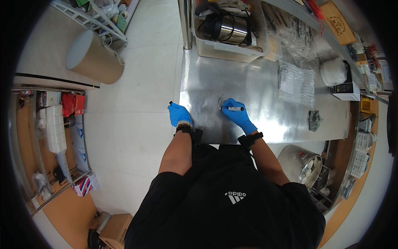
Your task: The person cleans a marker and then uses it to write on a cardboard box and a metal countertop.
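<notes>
My right hand (237,114), in a blue glove, grips a white marker pen (235,109) with its tip low over the stainless steel tabletop (211,81). Thin black pen strokes (220,101) mark the metal just beyond the tip. Also gloved in blue, my left hand (179,114) is at the table's left edge. Its fingers are closed around a small black pen cap (171,103), of which only the end shows. Both wrists wear dark bands.
A clear plastic bin (230,51) holding a steel kettle (234,29) stands at the table's far side. Plastic-wrapped packs (295,82) and a crumpled grey cloth (315,120) lie to the right. A metal drum (298,165) stands below the front edge. Shelving (40,130) lines the left.
</notes>
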### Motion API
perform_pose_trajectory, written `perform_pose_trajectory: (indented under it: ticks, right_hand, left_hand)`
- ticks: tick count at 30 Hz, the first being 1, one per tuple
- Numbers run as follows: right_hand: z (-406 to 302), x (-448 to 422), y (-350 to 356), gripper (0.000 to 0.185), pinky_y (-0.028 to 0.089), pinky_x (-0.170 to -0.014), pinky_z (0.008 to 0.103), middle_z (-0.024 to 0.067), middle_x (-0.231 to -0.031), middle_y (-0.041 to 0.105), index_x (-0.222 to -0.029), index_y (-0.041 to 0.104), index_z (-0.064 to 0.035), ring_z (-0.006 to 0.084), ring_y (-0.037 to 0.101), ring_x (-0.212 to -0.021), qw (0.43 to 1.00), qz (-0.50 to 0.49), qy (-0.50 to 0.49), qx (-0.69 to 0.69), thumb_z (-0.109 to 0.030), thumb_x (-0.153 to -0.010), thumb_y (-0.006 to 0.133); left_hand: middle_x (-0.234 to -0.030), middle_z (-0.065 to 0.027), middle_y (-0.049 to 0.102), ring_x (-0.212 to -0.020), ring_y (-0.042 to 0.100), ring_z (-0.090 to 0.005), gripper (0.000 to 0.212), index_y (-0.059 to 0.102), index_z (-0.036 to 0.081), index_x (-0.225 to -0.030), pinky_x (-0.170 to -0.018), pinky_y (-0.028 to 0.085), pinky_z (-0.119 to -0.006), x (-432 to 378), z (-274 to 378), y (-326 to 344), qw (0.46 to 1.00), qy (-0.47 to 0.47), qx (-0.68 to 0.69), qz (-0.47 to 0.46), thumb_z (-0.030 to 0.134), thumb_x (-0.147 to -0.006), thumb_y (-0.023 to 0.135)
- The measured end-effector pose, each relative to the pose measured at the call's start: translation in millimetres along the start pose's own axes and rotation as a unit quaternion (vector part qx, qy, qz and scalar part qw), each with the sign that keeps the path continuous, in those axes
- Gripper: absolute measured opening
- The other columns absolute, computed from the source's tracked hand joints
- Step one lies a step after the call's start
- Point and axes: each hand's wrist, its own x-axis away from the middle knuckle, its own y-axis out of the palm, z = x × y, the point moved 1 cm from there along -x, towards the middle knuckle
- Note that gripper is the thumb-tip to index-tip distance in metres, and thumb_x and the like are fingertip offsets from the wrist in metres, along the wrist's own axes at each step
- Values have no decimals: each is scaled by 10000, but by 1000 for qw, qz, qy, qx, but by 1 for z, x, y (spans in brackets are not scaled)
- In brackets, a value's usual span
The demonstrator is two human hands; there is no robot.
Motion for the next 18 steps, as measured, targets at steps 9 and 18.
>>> perform_pose_trajectory:
  ticks: [9, 18]
  right_hand:
    - [-1, -4, -26, 76, 455, -644, 231, 19, -740, 611, -873, 575, -66, 86, 561, -679, 987, 114, 38, -102, -119, -821, 593]
    - [-7, 5, -23, 119, 476, -652, 247, 30, -732, 625, -869, 571, -73, 98, 591, -684, 989, 68, 81, -105, -140, -786, 623]
  left_hand:
    - [-943, -226, 621, -841, 588, -419, 412, 518, 3, -989, -705, 464, -491, -1, 0, 0, 1000, -9, -7, -15, 331, -950, 271]
    - [-997, -233, 612, -888, 584, -414, 434, 514, -2, -1044, -736, 467, -480, 3, 5, -5, 1000, -10, 1, -27, 336, -952, 258]
